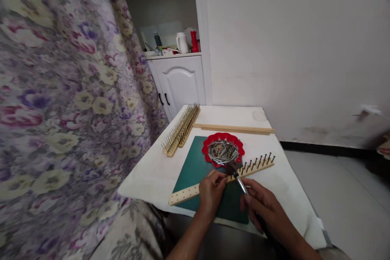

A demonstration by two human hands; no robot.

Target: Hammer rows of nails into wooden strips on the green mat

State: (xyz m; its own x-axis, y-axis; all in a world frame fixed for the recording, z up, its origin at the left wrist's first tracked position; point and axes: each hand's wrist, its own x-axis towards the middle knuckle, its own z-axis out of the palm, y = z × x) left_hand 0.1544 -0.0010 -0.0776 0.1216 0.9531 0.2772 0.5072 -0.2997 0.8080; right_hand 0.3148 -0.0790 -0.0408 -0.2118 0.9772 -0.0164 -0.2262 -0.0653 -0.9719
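A light wooden strip (189,192) lies slantwise on a green cutting mat (195,166), with a row of nails standing in its right half. My left hand (211,192) rests on the strip, fingers pinched together at a nail too small to make out. My right hand (265,207) is closed round the handle of a small hammer (236,172), whose head hovers over the strip just beside my left fingertips. A red scalloped dish (207,144) full of loose nails sits right behind the hammer head.
Two wooden strips dense with nails (181,129) lie at the table's left, a bare wooden strip (234,129) at the back. The white table (152,174) stands against a white wall. A flowered curtain (61,109) hangs at left; a white cabinet (179,83) stands behind.
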